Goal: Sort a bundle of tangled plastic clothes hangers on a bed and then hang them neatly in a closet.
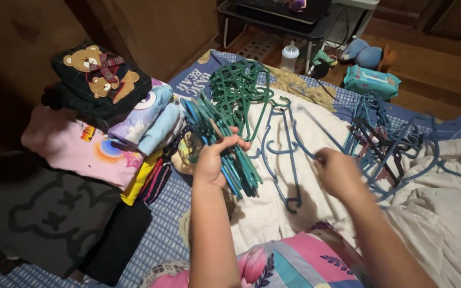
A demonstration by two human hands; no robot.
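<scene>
Head view shows my left hand (213, 160) pinching the green hanger bundle (230, 133) mid-frame, which I judge could snag; my right hand (337, 172) blurs, grip untellable.

1. I see a dark brown wooden wall (150, 32) closing the back left, dimly lit.
2. A bare wooden plank floor (433, 58) runs along the upper right, warmer in tone.
3. A low black metal-framed stand (273, 21) sits at top centre; what rests on it is perhaps a device, too dark to tell.
4. A blue checked bed sheet (161, 234) covers the mattress below.
</scene>
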